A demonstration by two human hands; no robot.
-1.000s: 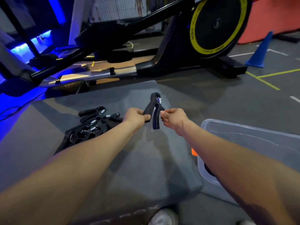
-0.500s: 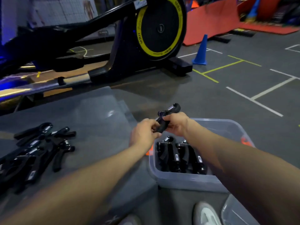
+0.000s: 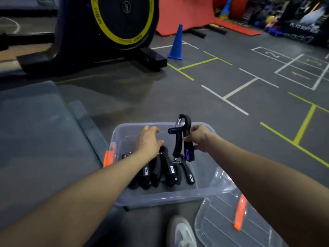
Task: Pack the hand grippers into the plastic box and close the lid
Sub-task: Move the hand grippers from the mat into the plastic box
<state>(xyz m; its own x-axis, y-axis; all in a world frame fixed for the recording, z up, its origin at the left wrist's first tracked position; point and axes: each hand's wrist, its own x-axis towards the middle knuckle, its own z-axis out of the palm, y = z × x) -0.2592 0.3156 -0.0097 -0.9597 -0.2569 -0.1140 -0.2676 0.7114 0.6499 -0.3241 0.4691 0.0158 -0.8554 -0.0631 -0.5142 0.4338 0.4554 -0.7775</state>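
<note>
Shift: the left hand (image 3: 148,142) has let go and dropped into the plastic box (image 3: 204,186).
Grasp: the right hand (image 3: 198,139) alone clutches the hand gripper (image 3: 183,138).
Left fingers: loosely curled, holding nothing.
Axis: upright, spring uppermost, directly above the packed row (image 3: 160,170).

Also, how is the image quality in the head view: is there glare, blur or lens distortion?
Head view: dim, bluish light; the floor lines bend toward the edges, a wide-angle effect; pale reflections lie on the clear lid; the far background at top right is soft; the gripper in the right hand is fairly sharp, and so is the left hand.
</note>
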